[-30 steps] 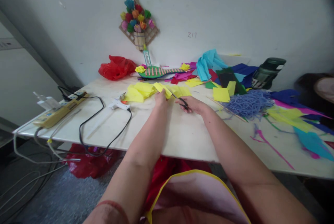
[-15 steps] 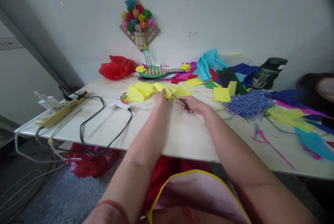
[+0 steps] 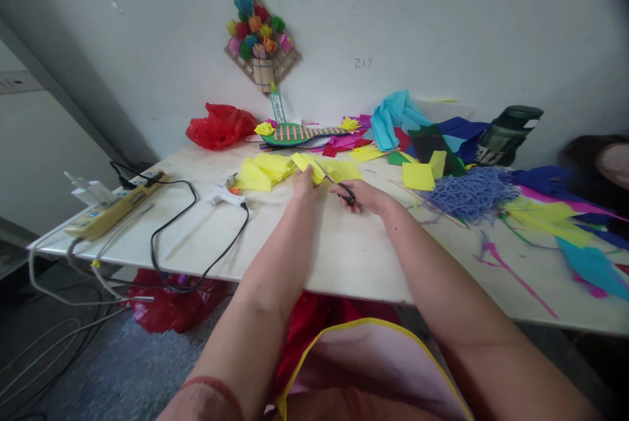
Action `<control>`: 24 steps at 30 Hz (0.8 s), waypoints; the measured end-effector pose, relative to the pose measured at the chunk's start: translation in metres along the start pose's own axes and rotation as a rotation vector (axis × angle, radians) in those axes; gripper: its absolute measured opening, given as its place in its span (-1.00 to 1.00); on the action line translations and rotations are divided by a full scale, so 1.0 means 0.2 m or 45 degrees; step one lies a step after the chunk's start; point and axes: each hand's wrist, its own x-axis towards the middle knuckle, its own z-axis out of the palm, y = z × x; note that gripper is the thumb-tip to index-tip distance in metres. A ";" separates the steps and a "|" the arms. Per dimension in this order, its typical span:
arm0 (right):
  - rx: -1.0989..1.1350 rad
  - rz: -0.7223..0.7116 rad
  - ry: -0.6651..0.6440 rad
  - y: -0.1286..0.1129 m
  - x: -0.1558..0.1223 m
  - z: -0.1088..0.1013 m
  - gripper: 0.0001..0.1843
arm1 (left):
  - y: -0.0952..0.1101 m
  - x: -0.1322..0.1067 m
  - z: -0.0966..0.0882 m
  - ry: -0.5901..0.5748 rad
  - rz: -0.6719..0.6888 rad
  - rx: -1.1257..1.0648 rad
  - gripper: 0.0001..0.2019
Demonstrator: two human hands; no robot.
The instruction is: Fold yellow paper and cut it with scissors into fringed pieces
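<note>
Left hand (image 3: 303,181) pinching 1 small piece of yellow paper (image 3: 301,160), right hand (image 3: 363,197) closed around black-handled scissors (image 3: 348,196).
The piece sits just beyond the left hand's fingertips and to the left of the right hand, scissor blades angled toward it; from where I stand I can't tell if they touch. Rumpled yellow sheets (image 3: 263,172) lie on the counter (image 3: 348,257) to both sides of the left hand, a white glue gun (image 3: 227,198) off left.
</note>
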 end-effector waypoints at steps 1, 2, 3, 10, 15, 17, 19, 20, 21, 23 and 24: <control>0.017 0.000 -0.005 0.00 0.00 0.00 -0.70 | 0.00 0.00 0.00 -0.013 -0.004 0.005 -0.86; 0.033 -0.002 -0.008 0.00 0.00 0.00 -0.69 | -0.01 0.00 0.00 -0.021 -0.005 0.010 -0.86; 0.046 -0.006 -0.007 0.00 0.00 -0.01 -0.68 | -0.01 0.00 0.00 -0.028 -0.004 0.014 -0.86; 0.073 -0.013 0.041 0.01 0.01 0.00 -0.65 | -0.03 0.00 0.01 -0.040 -0.017 0.033 -0.87; 0.079 -0.024 0.068 0.01 0.01 0.00 -0.63 | -0.03 0.00 0.00 -0.046 -0.020 0.032 -0.88; 0.087 -0.020 0.073 0.00 0.01 0.00 -0.64 | -0.03 0.00 0.00 -0.037 -0.018 0.030 -0.88; 0.092 -0.012 0.077 0.00 0.01 0.00 -0.64 | -0.03 0.00 0.01 -0.028 -0.019 0.022 -0.89; 0.094 -0.008 0.080 0.00 0.01 0.01 -0.64 | -0.03 -0.01 0.01 -0.024 -0.022 0.019 -0.89; 0.097 -0.009 0.082 0.00 0.01 0.01 -0.64 | -0.03 -0.01 0.01 -0.024 -0.026 0.017 -0.89; 0.104 -0.012 0.088 0.00 0.02 0.01 -0.65 | -0.03 -0.01 0.01 -0.024 -0.028 0.016 -0.88; 0.107 -0.014 0.092 0.00 0.02 0.01 -0.65 | -0.02 -0.01 0.01 -0.029 -0.024 0.015 -0.87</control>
